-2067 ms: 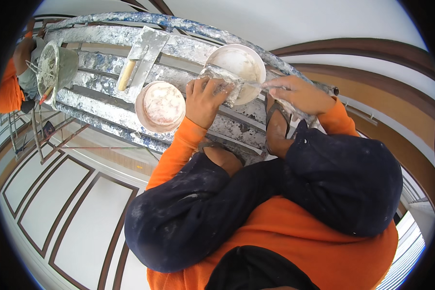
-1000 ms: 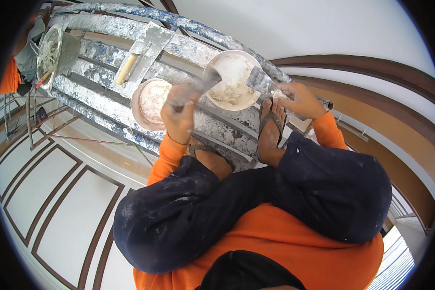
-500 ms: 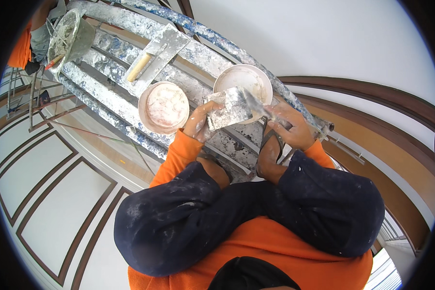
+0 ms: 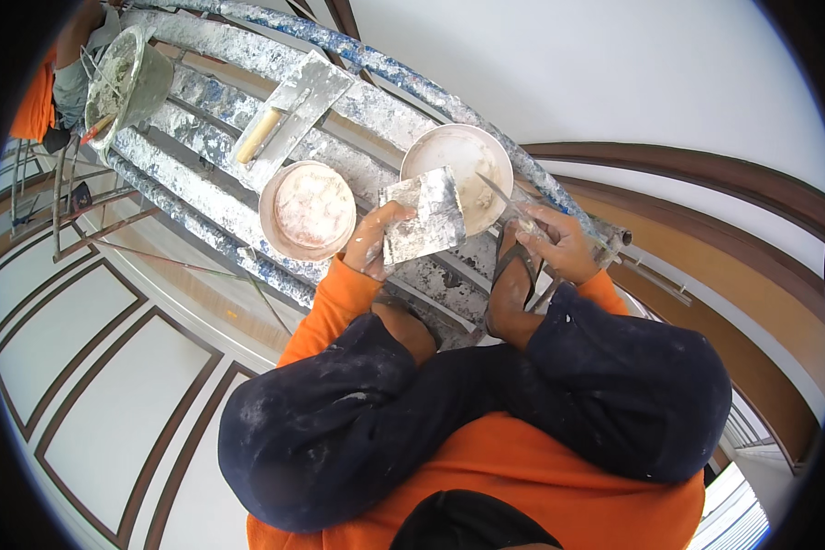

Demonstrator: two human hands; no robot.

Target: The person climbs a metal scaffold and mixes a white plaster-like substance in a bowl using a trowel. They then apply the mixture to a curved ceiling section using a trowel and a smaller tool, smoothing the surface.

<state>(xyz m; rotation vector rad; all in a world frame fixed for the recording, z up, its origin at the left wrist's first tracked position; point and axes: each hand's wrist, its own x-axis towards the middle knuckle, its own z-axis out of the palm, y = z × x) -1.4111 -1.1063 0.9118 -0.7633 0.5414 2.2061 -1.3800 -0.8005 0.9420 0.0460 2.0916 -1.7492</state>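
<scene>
My left hand (image 4: 371, 236) is closed on the edge of a square putty-smeared scraper plate (image 4: 423, 220), its thumb lying on the upper face. In my right hand (image 4: 561, 244) is a putty knife (image 4: 497, 191), gripped by the handle. Its blade points up and left over the right bowl (image 4: 431, 149), apart from the plate. That pale round bowl has whitish paste along its inner side, and the plate partly covers its near-left rim. Further left stands a second bowl (image 4: 268, 218) filled with pinkish-white paste. The knife's handle is mostly hidden by my fingers.
A trowel with a wooden handle (image 4: 259, 136) lies on the paint-spattered scaffold planks (image 4: 213, 163). At the far left end stands a bucket (image 4: 147, 87) with tools in it, beside another person in orange (image 4: 35, 108). My sandalled feet (image 4: 513, 291) rest close below the bowls.
The putty knife has come off the plate and now points over the right bowl. My left hand and the plate have shifted slightly left and down.
</scene>
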